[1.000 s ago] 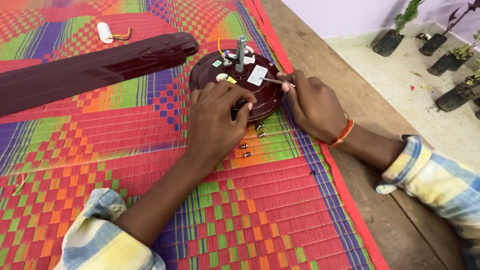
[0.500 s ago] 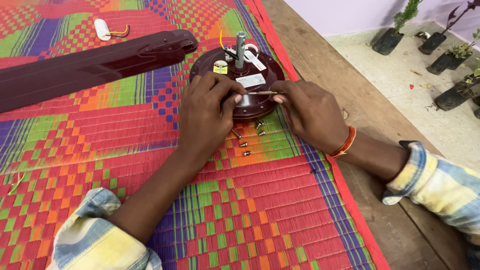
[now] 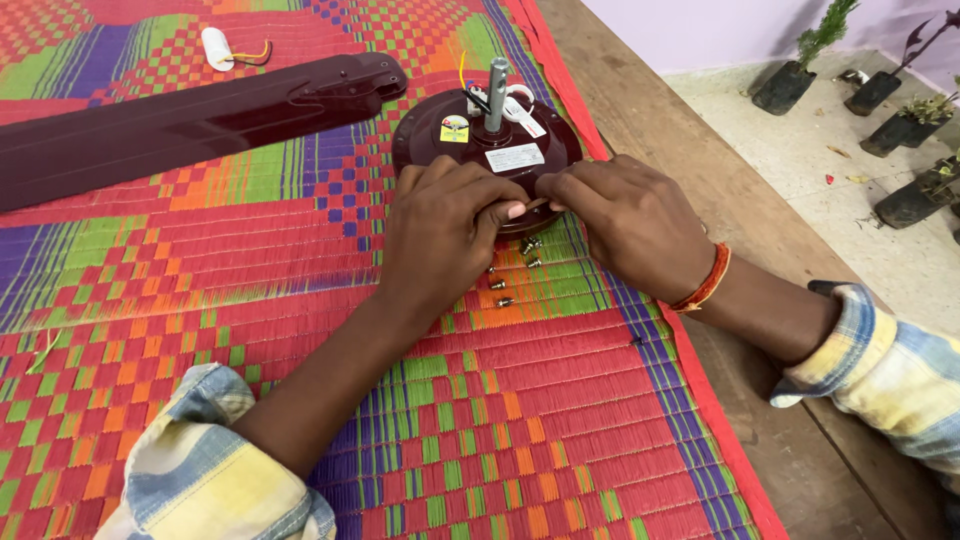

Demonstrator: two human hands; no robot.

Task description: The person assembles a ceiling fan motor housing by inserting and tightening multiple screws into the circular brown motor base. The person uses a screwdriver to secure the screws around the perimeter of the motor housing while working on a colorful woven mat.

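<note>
Motor: round dark maroon ceiling fan motor point(image 3: 470, 150) with an upright metal shaft, lying on the woven multicoloured mat point(image 3: 250, 300) at its far right edge.
Left hand point(image 3: 440, 235): fingers curled on the motor's near rim.
Right hand point(image 3: 630, 225): fingers pinching a thin tool, hard to make out.
Screws: small metal screws point(image 3: 505, 285) just beside the motor.
Blade: long maroon fan blade point(image 3: 190, 120), left.

At the upper centre of the frame, a white rectangular label point(image 3: 515, 157), a small round yellow sticker point(image 3: 454, 128) and a white tag point(image 3: 527, 118) sit on the dark red fan motor point(image 3: 420, 135).
</note>
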